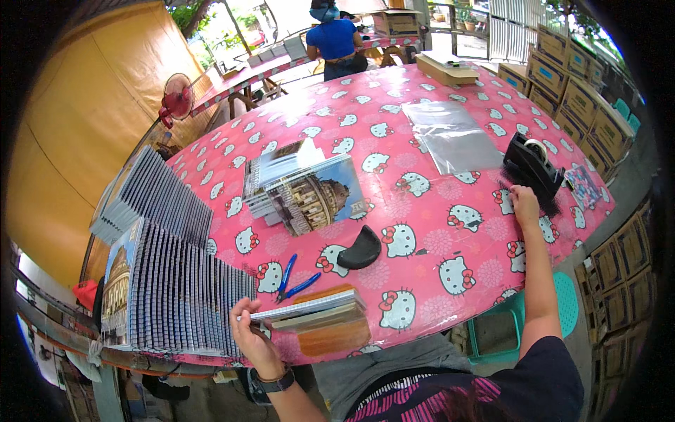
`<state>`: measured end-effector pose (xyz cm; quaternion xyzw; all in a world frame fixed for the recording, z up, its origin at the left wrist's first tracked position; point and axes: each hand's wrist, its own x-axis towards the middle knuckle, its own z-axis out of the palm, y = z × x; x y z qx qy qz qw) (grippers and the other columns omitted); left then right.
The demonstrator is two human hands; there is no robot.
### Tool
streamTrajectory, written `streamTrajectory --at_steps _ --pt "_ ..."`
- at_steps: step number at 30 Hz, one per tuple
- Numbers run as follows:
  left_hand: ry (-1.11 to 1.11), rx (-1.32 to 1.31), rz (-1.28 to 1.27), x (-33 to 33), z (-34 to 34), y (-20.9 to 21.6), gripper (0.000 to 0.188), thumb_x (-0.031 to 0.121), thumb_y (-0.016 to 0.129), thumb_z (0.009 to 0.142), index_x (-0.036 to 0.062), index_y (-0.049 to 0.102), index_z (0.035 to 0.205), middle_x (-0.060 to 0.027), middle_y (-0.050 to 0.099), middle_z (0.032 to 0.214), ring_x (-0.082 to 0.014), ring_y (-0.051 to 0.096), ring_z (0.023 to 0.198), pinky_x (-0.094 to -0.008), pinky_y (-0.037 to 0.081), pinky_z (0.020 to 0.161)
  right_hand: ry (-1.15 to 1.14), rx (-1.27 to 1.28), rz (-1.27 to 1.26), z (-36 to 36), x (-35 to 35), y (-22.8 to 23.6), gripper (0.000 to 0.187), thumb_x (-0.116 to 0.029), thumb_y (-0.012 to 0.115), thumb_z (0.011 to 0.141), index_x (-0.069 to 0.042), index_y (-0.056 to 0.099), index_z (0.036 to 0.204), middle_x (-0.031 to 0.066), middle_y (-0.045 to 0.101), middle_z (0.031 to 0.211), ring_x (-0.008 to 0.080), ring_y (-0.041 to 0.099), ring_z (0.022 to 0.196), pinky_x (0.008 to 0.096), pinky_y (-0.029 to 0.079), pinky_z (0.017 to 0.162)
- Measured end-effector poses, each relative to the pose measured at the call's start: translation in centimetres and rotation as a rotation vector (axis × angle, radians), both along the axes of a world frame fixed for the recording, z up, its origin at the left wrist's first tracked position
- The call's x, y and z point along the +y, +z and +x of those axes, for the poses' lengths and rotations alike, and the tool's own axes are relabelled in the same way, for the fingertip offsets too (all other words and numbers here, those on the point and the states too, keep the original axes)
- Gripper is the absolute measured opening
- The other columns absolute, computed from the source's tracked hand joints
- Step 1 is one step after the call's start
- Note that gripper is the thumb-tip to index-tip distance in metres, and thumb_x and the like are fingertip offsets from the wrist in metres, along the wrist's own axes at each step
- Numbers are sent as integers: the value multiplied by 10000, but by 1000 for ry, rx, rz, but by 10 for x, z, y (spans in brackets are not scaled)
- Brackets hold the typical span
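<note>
My left hand (254,339) grips the end of a wire-bound notebook (309,307), held on edge at the near side of the table. Under and beside the notebook lies an orange-brown wooden board (341,337). Out to the right, my right hand (524,205) has its fingers closed over a pile of thin black pieces (550,205); what is pinched cannot be made out. A black tape dispenser (532,165) stands just beyond that hand. Blue-handled pliers (296,279) and a curved black object (360,250) lie on the table near the notebook.
Tall stacks of spiral notebooks (186,295) stand at the left. More notebooks (313,193) with a building on the cover lie mid-table. Clear plastic sheets (450,137) rest on the pink tablecloth (429,211). Cartons (562,77) are piled at right; a person (330,42) stands at the back.
</note>
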<state>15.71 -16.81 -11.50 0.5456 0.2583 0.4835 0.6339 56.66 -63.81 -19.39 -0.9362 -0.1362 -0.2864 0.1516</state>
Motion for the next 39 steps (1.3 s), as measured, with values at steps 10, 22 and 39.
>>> streamTrajectory --at_steps 10,22,39 --pt "30 681 1127 -100 39 23 749 428 760 681 88 468 1281 -99 486 1247 -253 432 1209 -640 15 1040 257 11 256 -29 35 64 371 -58 536 820 -59 553 1191 130 544 913 278 545 828 356 447 769" --pt "192 660 1209 -100 66 2 292 261 717 696 175 644 965 18 602 994 -219 509 1111 -624 -29 1058 1197 625 420 -230 233 106 303 -117 510 910 -48 554 1201 156 571 893 293 580 826 373 457 744" --pt "-163 469 1092 -72 36 24 215 93 698 756 94 648 965 -56 618 942 -237 573 926 -452 367 943 1278 621 531 -223 248 112 176 -31 623 786 -23 626 962 115 584 871 264 601 815 345 487 722"
